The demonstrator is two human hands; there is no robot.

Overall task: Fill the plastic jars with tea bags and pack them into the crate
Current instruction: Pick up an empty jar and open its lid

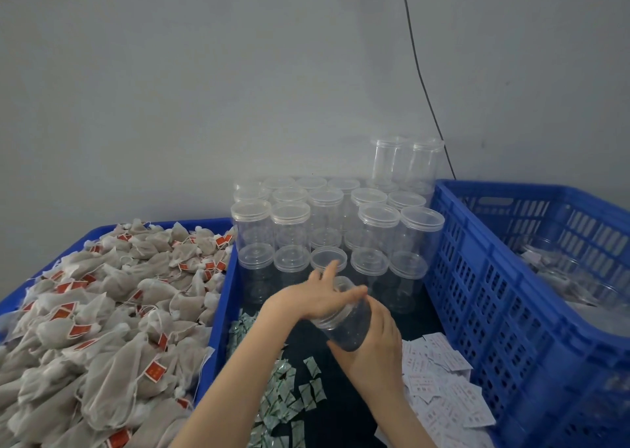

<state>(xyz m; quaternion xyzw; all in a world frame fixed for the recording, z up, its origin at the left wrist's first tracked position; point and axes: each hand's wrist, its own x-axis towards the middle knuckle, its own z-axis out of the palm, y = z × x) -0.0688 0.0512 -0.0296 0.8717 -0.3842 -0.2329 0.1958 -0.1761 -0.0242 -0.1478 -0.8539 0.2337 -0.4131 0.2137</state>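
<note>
Head view, left to right: blue tray (225,279) heaped with tea bags (102,311), left hand (318,297) curled over the lid end of a tilted clear jar (347,321), right hand (371,345) gripping its body, stacked lidded jars (341,216) behind, blue crate (511,311) at right.

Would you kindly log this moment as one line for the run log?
stage: opening jar | right hand: holds jar body, tilted | left hand: grips lid end | jar: looks empty | tea bags: in left bin | crate: right
</note>
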